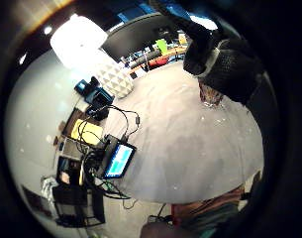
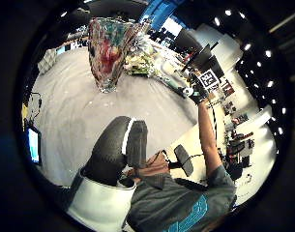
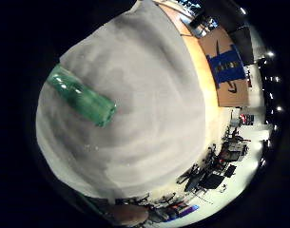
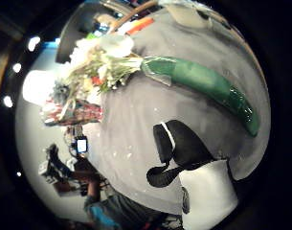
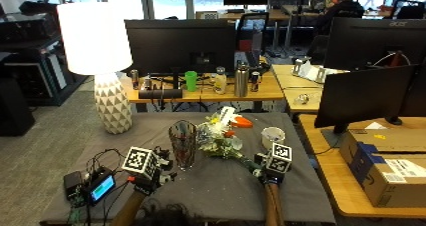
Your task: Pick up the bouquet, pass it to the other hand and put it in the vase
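Bouquet lies flat on the tabletop, right hand over its stem end

The bouquet runs from flowers at 10 o'clock, beside the glass vase, to its green-wrapped stem at 4 o'clock under the right hand, which is nearer and grasps nothing; the left hand's fingers hang relaxed.

Grey cloth covers the table. The bouquet shows white and yellow blooms above a green wrap, beside a clear vase. Upper left, a white lamp has a triangle-patterned base.
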{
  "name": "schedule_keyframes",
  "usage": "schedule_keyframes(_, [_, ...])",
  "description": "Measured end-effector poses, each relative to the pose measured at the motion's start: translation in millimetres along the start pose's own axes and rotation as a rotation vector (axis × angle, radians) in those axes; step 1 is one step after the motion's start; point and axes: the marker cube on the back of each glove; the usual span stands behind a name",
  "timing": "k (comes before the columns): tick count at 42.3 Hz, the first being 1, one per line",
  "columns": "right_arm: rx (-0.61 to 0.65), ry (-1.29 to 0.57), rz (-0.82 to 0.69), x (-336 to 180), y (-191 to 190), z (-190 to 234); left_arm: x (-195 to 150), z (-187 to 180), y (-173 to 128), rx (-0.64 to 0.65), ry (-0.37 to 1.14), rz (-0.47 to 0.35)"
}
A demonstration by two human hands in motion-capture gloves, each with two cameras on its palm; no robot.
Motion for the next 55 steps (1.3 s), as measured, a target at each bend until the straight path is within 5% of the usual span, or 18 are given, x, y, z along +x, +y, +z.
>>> schedule_keyframes(12, [-0.196,-0.120,0.085,-20.7,58.2,-22.3,4.8,9.4,-2.2,-0.023,-0.005,0.006])
schedule_keyframes(26, [-0.045,0.063,0.150,-17.0,53.0,-34.2,-4.4,10.8,3.2,-0.017,0.006,-0.016])
schedule_keyframes(32, [0.035,0.060,0.091,-3.0,-3.0,16.4,-8.0,12.2,8.1,-0.041,0.007,-0.029])
schedule_keyframes(39, [0.099,0.051,0.098,3.8,-22.4,36.1,-13.4,14.7,9.1,-0.047,0.010,-0.043])
schedule_keyframes(47, [0.138,-0.057,0.138,1.5,-13.3,21.6,-12.9,4.2,10.3,-0.014,0.019,-0.048])
schedule_keyframes(55, [0.249,-0.417,0.110,-32.1,10.0,-30.0,0.2,-23.5,-11.2,0.138,0.078,-0.022])
